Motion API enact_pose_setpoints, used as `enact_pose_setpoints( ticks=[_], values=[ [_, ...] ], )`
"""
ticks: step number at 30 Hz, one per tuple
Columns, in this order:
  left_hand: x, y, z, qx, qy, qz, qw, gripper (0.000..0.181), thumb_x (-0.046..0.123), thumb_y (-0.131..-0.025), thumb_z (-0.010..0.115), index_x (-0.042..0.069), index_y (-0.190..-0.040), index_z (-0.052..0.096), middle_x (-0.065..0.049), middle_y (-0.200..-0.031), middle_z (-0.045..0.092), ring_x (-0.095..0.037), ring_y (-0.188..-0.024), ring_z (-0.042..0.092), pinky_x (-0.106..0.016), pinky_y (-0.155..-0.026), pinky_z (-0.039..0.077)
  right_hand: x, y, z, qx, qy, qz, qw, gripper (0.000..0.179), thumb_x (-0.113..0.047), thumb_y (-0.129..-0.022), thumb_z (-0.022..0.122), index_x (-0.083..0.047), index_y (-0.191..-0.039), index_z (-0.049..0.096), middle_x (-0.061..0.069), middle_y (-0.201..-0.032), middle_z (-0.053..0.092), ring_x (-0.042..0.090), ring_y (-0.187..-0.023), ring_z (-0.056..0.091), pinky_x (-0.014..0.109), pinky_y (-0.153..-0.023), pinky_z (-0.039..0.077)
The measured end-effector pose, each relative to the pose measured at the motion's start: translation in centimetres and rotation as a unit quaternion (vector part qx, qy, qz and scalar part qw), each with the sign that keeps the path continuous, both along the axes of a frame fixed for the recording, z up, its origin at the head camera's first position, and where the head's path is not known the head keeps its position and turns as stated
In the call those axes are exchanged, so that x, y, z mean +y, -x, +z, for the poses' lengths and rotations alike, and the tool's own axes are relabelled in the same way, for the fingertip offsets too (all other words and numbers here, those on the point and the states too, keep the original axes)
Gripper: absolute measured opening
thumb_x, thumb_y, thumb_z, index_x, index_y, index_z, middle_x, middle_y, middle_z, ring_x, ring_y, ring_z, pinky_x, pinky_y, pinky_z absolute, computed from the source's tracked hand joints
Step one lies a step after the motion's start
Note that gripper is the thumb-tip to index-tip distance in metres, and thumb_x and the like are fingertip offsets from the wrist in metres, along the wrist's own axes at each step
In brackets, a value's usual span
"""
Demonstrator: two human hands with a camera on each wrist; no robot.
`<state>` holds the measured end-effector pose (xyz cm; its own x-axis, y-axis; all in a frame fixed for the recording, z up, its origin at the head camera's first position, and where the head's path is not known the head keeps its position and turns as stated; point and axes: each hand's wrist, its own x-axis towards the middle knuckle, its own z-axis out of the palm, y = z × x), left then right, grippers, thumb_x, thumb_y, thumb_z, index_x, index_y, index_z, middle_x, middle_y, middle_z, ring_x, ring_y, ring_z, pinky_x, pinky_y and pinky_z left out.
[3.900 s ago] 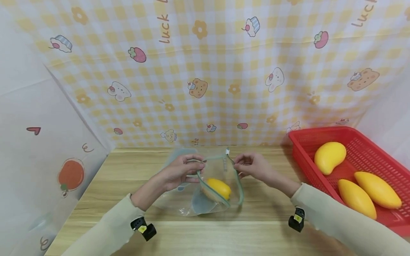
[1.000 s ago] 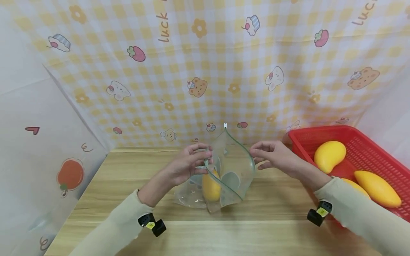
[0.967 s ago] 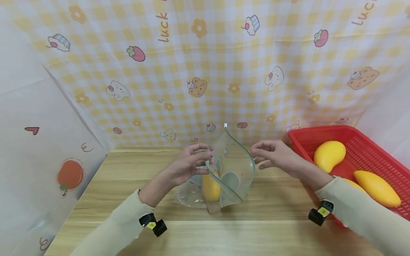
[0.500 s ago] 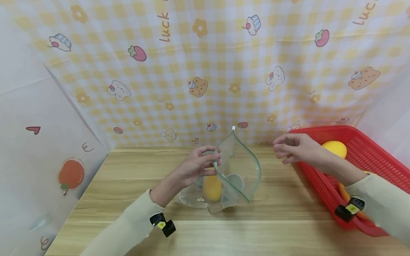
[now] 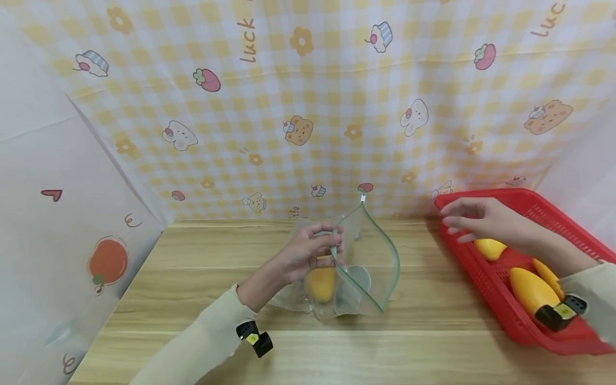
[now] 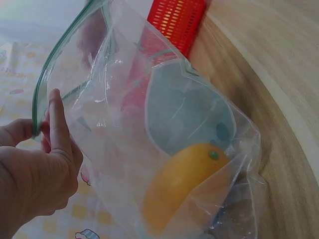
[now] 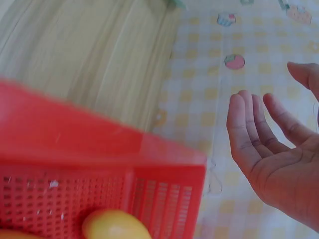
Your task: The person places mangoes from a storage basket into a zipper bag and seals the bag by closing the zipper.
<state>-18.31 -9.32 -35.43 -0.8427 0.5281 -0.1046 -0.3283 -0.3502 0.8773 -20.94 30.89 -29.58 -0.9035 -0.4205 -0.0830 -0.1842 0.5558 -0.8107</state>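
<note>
My left hand (image 5: pixel 310 251) pinches the green-edged rim of a clear zip bag (image 5: pixel 372 243), whose mouth gapes toward the right. Inside the bag a yellow mango (image 6: pixel 187 184) lies low down, seen through the plastic in the left wrist view. A white slider sits at the top corner of the bag's mouth. My right hand (image 5: pixel 486 222) hovers over the left side of a red basket (image 5: pixel 474 283) with relaxed fingers and nothing in them. Under and beside it in the basket lie yellow mangoes (image 5: pixel 534 291), one partly hidden by the forearm.
The wooden table (image 5: pixel 192 299) carries the bag in the middle and the basket at the right. A checked cloth (image 5: pixel 216 160) hangs behind, and a white printed sheet (image 5: pixel 58 256) covers the left side.
My right hand has let go of the bag's rim and moved right, over the basket. My left hand has shifted right with the bag, whose mouth now stands wider than at first.
</note>
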Motion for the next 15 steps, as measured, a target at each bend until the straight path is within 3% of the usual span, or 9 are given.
enact_pose_setpoints(
  ticks=[3,10,15],
  values=[
    [-0.1,-0.1,-0.2,-0.003,0.005,0.0,1.0,0.02,-0.001,-0.103,0.057,0.0,-0.122,0.053,-0.01,-0.118,0.056,-0.017,-0.089,0.064,-0.035,-0.079,0.062,0.9,-0.1,-0.2,0.02,-0.014,0.015,0.9996,0.034,-0.018,-0.101,0.067,-0.001,-0.129,0.06,0.019,-0.12,0.065,0.032,-0.094,0.071,0.038,-0.077,0.062],
    [-0.4,-0.4,-0.3,-0.006,0.01,0.009,0.9999,0.024,0.001,-0.102,0.059,-0.002,-0.125,0.053,-0.009,-0.104,0.061,-0.016,-0.086,0.064,-0.036,-0.078,0.062,3.0,-0.7,-0.5,0.051,-0.052,0.039,0.9966,0.034,-0.016,-0.101,0.065,-0.003,-0.132,0.059,0.018,-0.118,0.065,0.028,-0.088,0.071,0.036,-0.071,0.063],
    [-0.6,-0.5,-0.2,-0.004,0.016,0.008,0.9998,0.025,0.002,-0.102,0.06,-0.001,-0.126,0.053,-0.008,-0.106,0.061,-0.017,-0.086,0.064,-0.037,-0.079,0.062,3.8,-0.8,-0.9,0.058,-0.053,0.054,0.9954,0.032,-0.012,-0.101,0.066,-0.002,-0.13,0.06,0.017,-0.116,0.065,0.028,-0.088,0.07,0.036,-0.071,0.063]
  ],
)
